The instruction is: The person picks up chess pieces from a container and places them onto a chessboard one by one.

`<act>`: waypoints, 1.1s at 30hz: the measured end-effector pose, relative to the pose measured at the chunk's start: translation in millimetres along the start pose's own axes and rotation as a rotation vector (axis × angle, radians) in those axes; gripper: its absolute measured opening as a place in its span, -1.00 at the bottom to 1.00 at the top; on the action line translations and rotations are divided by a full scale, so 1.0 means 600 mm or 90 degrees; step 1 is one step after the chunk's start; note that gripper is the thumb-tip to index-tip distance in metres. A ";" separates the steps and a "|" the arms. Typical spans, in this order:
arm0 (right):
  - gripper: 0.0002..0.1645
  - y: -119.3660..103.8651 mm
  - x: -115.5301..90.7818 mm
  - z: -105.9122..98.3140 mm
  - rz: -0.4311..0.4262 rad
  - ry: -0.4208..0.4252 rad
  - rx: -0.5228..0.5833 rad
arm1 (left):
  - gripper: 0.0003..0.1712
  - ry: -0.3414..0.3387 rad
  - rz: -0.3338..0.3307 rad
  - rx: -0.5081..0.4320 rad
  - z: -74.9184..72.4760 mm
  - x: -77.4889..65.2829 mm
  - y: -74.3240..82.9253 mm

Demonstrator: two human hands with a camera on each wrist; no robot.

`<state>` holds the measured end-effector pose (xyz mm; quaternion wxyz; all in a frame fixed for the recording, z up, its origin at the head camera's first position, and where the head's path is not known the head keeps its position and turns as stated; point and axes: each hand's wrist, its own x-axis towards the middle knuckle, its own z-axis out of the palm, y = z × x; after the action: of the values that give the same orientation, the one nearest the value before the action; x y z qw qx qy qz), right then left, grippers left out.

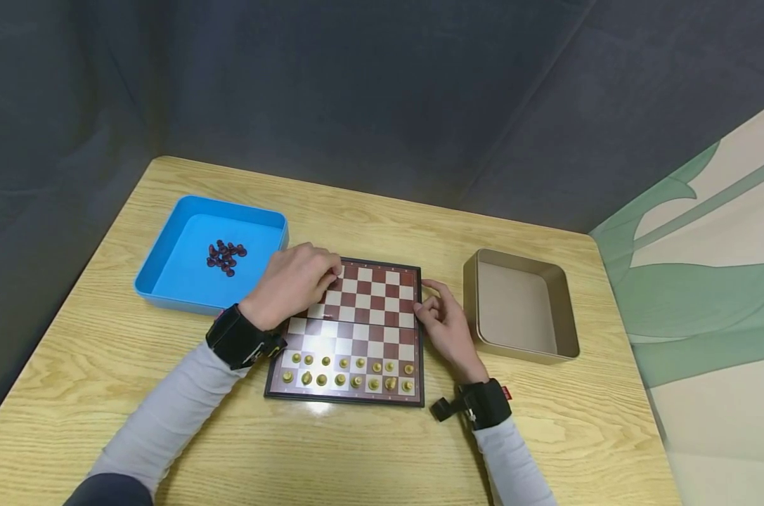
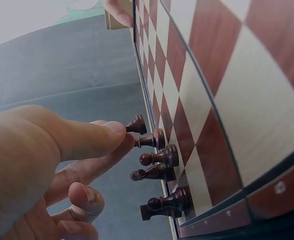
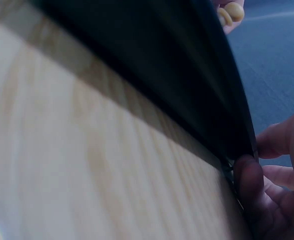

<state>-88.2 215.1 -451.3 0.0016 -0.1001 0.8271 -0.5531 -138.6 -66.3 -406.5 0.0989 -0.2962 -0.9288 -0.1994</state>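
Note:
My left hand [image 1: 299, 281] is over the far left corner of the chessboard [image 1: 359, 410]. Between thumb and fingertips it pinches a dark chess piece [image 2: 138, 124], base turned to the board; the fingers cover its top. Beside it in the left wrist view, several dark chess pieces [image 2: 167, 156] stand along the board's edge, hidden behind the hand in the head view. Gold chess pieces [image 1: 340, 379] fill two rows at the near side. At the board's right edge, my right hand [image 1: 448, 327] holds the rim with thumb and bent fingers.
A blue tray [image 1: 166, 277] with several dark chess pieces [image 1: 223, 258] in it stands left of the board. To the right is a beige box [image 1: 514, 302]. Both stand on the wooden table [image 1: 331, 453], with a dark curtain [image 1: 356, 105] behind.

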 end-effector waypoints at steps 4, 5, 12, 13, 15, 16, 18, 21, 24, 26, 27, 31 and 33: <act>-0.47 -0.001 0.000 0.000 0.004 0.002 -0.005 | -0.96 0.000 0.002 -0.002 0.003 0.000 -0.001; -0.47 -0.001 0.000 0.000 0.004 0.002 -0.007 | -0.96 -0.002 0.001 -0.004 0.004 0.000 -0.002; -0.47 -0.002 -0.001 -0.001 0.006 -0.001 -0.005 | -0.97 -0.018 0.002 0.005 0.008 0.001 -0.002; -0.47 -0.002 -0.001 0.000 0.007 -0.001 -0.004 | -0.97 -0.019 0.001 0.004 0.008 0.001 -0.002; -0.47 -0.002 -0.001 0.000 0.009 0.001 -0.003 | -0.96 -0.020 -0.001 0.004 0.009 0.001 -0.002; -0.47 -0.002 -0.001 0.000 0.010 0.002 -0.003 | -0.97 -0.020 -0.001 0.003 0.009 0.000 -0.002; -0.47 -0.001 -0.001 0.001 0.010 0.004 -0.004 | -0.96 -0.022 -0.002 0.000 0.010 0.000 -0.002; -0.47 -0.001 -0.001 0.000 0.009 0.006 -0.005 | -0.96 -0.025 -0.002 -0.003 0.011 0.000 -0.003; -0.47 -0.001 -0.001 0.000 0.006 0.005 -0.005 | -0.96 -0.025 -0.001 -0.005 0.013 0.000 -0.004; -0.47 0.000 0.000 0.000 0.008 0.006 -0.005 | -0.96 -0.024 0.001 -0.005 0.014 0.000 -0.005; -0.47 0.001 0.000 0.000 0.011 0.007 -0.003 | -0.96 -0.023 0.002 -0.006 0.015 0.000 -0.005; -0.47 0.008 0.001 0.000 0.016 0.009 -0.004 | -0.96 -0.025 0.003 -0.008 0.016 0.001 -0.006; -0.47 0.007 0.000 0.000 0.013 0.009 -0.004 | -0.96 -0.029 0.002 -0.008 0.016 0.001 -0.006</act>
<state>-89.0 216.8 -455.3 0.0011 -0.0878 0.8299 -0.5510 -141.6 -64.6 -416.1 0.0763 -0.3024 -0.9293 -0.1980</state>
